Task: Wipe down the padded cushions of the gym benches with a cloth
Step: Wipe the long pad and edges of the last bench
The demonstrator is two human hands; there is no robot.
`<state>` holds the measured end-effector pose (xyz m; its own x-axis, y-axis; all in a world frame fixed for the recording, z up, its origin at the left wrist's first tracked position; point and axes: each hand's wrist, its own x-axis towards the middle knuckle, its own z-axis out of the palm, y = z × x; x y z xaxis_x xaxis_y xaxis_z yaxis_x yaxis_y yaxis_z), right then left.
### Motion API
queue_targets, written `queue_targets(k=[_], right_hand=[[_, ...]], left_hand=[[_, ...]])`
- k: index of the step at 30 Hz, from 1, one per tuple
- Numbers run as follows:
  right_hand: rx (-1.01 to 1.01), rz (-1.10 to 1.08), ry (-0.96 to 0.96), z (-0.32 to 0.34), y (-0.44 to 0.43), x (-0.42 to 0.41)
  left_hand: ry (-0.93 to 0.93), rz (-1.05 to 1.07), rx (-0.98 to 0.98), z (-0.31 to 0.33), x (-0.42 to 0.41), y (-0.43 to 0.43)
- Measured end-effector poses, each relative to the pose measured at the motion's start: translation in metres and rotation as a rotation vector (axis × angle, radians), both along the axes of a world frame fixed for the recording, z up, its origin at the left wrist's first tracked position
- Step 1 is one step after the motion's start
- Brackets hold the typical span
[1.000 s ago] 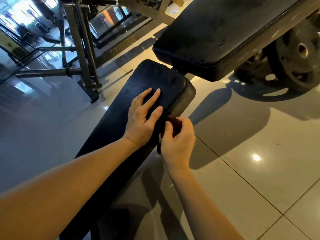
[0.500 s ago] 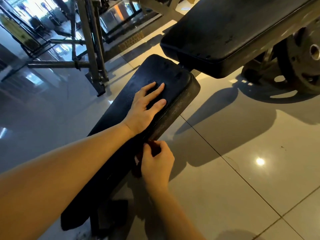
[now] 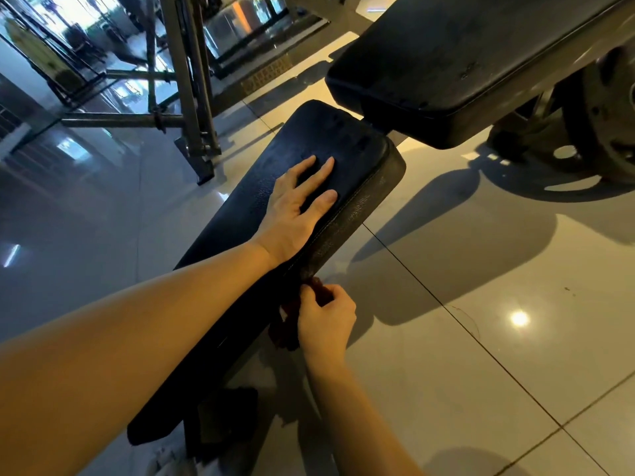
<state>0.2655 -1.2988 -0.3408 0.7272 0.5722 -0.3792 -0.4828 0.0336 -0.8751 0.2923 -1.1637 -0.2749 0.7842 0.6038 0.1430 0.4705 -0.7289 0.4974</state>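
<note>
- Fingers [image 3: 338,293] of the right hand [image 3: 326,321] curl round the cloth [image 3: 287,333], pinching it against the pad's [image 3: 326,139] side edge [image 3: 360,207], on the near half.
- Left hand [image 3: 295,207] lies flat on the pad top, its fingers [image 3: 323,170] straight and spread, holding nothing.
- Pad's long axis runs from near-left to far-right, ending just under the backrest [image 3: 464,63].
- Most of the side edge lies ahead of the cloth along that axis. The right hand is nearer it, so the stroke likely follows the edge and the left hand need not shift.
</note>
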Motion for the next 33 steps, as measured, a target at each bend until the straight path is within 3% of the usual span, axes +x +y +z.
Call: queue_targets(k=[3, 16, 23, 27, 31, 33], right_hand=[[0.07, -0.072, -0.017, 0.004, 0.006, 0.005], [-0.029, -0.019, -0.027, -0.004, 0.008, 0.011], [-0.084, 0.061, 0.122, -0.007, 0.005, 0.012], [-0.06, -0.016, 0.032, 0.005, 0.008, 0.018], [-0.166, 0.152, -0.036, -0.007, 0.001, -0.004], [-0.131, 0.113, -0.031, -0.006, 0.004, 0.001]], left_hand=[[0.004, -0.015, 0.001, -0.001, 0.003, 0.001], [0.125, 0.011, -0.046, 0.02, 0.003, -0.002], [0.182, 0.11, -0.032, 0.021, 0.006, -0.02], [0.196, 0.092, -0.047, 0.023, 0.006, -0.019], [0.168, 0.077, -0.034, 0.016, 0.002, -0.017], [0.147, 0.055, -0.037, 0.015, 0.003, -0.015]])
